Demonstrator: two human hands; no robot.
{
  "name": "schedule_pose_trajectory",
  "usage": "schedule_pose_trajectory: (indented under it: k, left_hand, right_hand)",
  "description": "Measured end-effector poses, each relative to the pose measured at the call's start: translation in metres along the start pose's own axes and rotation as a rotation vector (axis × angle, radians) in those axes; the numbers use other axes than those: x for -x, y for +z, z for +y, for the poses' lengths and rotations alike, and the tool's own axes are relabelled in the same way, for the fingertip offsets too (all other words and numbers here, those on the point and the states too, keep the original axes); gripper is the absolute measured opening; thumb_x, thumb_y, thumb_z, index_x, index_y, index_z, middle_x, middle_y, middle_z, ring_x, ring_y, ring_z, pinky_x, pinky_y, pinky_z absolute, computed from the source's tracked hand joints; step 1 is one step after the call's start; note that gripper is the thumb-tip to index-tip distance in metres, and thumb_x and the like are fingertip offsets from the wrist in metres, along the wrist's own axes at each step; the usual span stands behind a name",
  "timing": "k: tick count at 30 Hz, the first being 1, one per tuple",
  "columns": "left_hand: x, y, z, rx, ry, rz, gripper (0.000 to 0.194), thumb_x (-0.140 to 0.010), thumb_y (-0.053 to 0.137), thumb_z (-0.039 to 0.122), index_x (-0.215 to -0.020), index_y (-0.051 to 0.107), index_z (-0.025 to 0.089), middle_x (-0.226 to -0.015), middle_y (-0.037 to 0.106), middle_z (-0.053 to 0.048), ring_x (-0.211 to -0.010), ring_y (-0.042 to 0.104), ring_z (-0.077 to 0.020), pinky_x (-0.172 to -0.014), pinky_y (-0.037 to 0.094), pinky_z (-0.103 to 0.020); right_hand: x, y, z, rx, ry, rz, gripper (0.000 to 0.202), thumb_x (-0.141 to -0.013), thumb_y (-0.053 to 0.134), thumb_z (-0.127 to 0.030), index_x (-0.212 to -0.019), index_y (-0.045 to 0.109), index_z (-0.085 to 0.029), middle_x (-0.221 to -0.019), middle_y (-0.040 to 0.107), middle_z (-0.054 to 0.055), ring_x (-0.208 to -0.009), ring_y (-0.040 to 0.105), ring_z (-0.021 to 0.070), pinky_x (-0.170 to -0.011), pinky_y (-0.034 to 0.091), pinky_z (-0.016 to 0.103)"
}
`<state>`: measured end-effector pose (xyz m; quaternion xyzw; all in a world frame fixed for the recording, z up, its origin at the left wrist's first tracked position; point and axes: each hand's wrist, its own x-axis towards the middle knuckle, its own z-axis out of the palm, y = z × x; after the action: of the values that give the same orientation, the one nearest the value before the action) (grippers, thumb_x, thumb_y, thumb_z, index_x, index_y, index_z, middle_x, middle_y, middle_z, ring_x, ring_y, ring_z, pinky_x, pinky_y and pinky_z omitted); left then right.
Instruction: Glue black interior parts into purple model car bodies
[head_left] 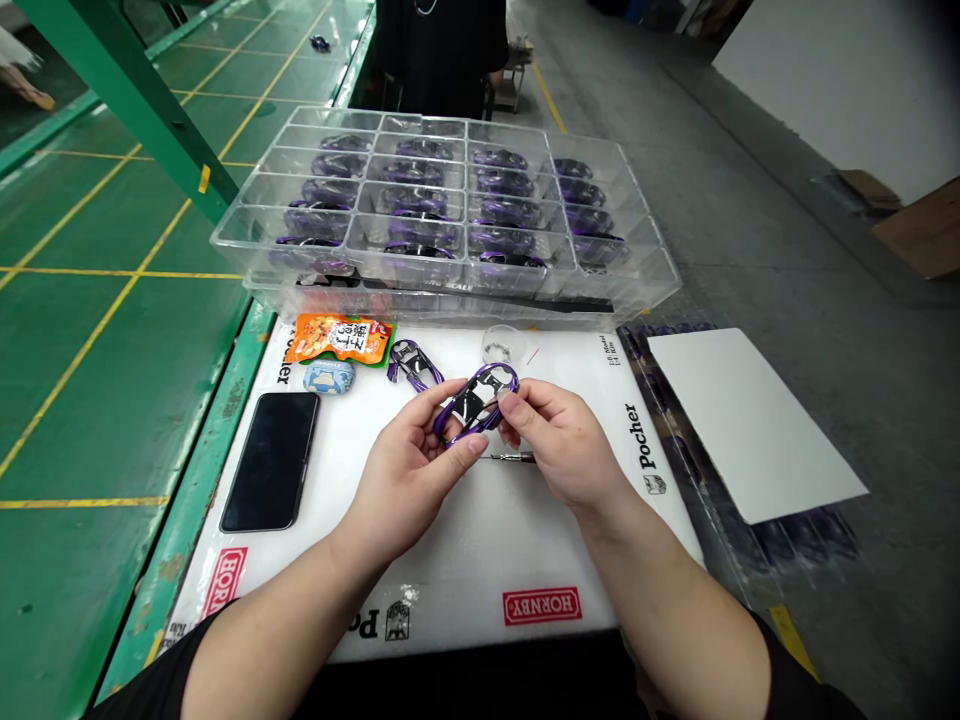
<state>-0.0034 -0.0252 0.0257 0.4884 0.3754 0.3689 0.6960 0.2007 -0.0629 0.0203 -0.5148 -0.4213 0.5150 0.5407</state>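
Between both hands I hold a purple and black model car body shell above the white work mat. My left hand grips its left end, thumb along the near edge. The right hand pinches its right end between thumb and fingers. A second purple shell lies on the mat just behind my left fingers. Partly under my right hand rests a thin screwdriver-like tool. Behind the shell stands a small clear round dish with tiny parts in it, too small to name.
A clear compartment tray of purple car shells spans the mat's back. On the left lie a phone, a blue patterned case and an orange snack packet. A white sheet covers more shells at right. Beyond, a person sits.
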Motion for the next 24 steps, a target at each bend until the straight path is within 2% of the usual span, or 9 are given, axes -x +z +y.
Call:
schedule_pose_trajectory:
  k: [4, 6, 10, 13, 15, 17, 20, 24]
  left_hand:
    - [0.0008, -0.0008, -0.0007, -0.027, 0.009, 0.003, 0.062, -0.096, 0.097, 0.036, -0.151, 0.074, 0.02, -0.092, 0.064, 0.001, -0.08, 0.06, -0.0156, -0.074, 0.052, -0.03]
    - [0.0021, -0.002, -0.0012, -0.116, 0.048, 0.021, 0.061, -0.097, 0.095, 0.036, -0.152, 0.073, 0.021, -0.096, 0.067, 0.0, -0.085, 0.064, -0.0172, -0.077, 0.056, -0.031]
    - [0.0056, -0.0046, -0.0017, -0.452, 0.256, 0.062, 0.058, -0.101, 0.089, 0.03, -0.156, 0.072, 0.024, -0.097, 0.07, -0.001, -0.086, 0.066, -0.018, -0.082, 0.059, -0.032]
    - [0.008, -0.0048, -0.0018, -0.628, 0.412, 0.038, 0.058, -0.102, 0.086, 0.023, -0.157, 0.07, 0.023, -0.097, 0.071, 0.0, -0.082, 0.065, -0.0168, -0.083, 0.061, -0.031]
    - [0.009, -0.0045, -0.0017, -0.67, 0.453, 0.018, 0.058, -0.102, 0.086, 0.021, -0.158, 0.069, 0.023, -0.1, 0.073, -0.001, -0.084, 0.066, -0.0169, -0.085, 0.062, -0.031]
    - [0.0092, -0.0045, -0.0017, -0.66, 0.431, 0.012, 0.06, -0.102, 0.087, 0.022, -0.159, 0.068, 0.023, -0.101, 0.073, -0.001, -0.085, 0.067, -0.0171, -0.087, 0.062, -0.032]
    - [0.0077, -0.005, -0.0017, -0.513, 0.329, -0.007, 0.062, -0.103, 0.087, 0.029, -0.161, 0.066, 0.024, -0.1, 0.071, 0.0, -0.086, 0.068, -0.0179, -0.086, 0.061, -0.033]
    - [0.0045, -0.0043, -0.0003, -0.346, 0.199, -0.047, 0.039, -0.105, 0.084, 0.036, -0.142, 0.078, 0.022, -0.1, 0.073, -0.003, -0.089, 0.068, -0.0189, -0.083, 0.058, -0.032]
  right_hand:
    - [-0.0002, -0.0003, -0.0003, 0.01, -0.003, 0.002, 0.053, -0.105, 0.087, -0.068, -0.083, 0.073, -0.022, -0.073, 0.063, -0.001, -0.069, 0.053, 0.0156, -0.065, 0.044, 0.03]
    - [0.0, -0.0004, 0.0012, 0.017, 0.0, 0.006, 0.052, -0.105, 0.086, -0.068, -0.085, 0.075, -0.022, -0.074, 0.065, -0.001, -0.069, 0.055, 0.0158, -0.066, 0.045, 0.031]
    - [-0.0006, 0.0008, 0.0037, -0.04, 0.02, 0.04, 0.045, -0.107, 0.085, -0.069, -0.1, 0.082, -0.024, -0.081, 0.069, 0.0, -0.073, 0.06, 0.016, -0.068, 0.049, 0.03]
    - [-0.0027, 0.0021, 0.0027, -0.14, 0.032, 0.104, 0.045, -0.101, 0.091, -0.07, -0.109, 0.085, -0.026, -0.085, 0.07, -0.001, -0.07, 0.059, 0.014, -0.063, 0.048, 0.027]
    - [-0.0041, 0.0024, 0.0013, -0.172, 0.037, 0.142, 0.046, -0.095, 0.098, -0.068, -0.112, 0.087, -0.027, -0.087, 0.07, -0.001, -0.066, 0.056, 0.012, -0.058, 0.044, 0.026]
    - [-0.0048, 0.0019, 0.0003, -0.179, 0.033, 0.158, 0.045, -0.091, 0.102, -0.066, -0.11, 0.088, -0.027, -0.086, 0.07, -0.001, -0.063, 0.054, 0.0108, -0.056, 0.042, 0.025]
    - [-0.0045, 0.0, 0.0002, -0.175, 0.006, 0.162, 0.041, -0.093, 0.101, -0.064, -0.108, 0.09, -0.027, -0.082, 0.069, -0.001, -0.062, 0.054, 0.0108, -0.055, 0.042, 0.025]
    - [-0.0036, -0.0029, 0.0014, -0.159, -0.026, 0.158, 0.037, -0.096, 0.099, -0.062, -0.106, 0.091, -0.028, -0.082, 0.07, 0.0, -0.064, 0.054, 0.0123, -0.056, 0.042, 0.026]
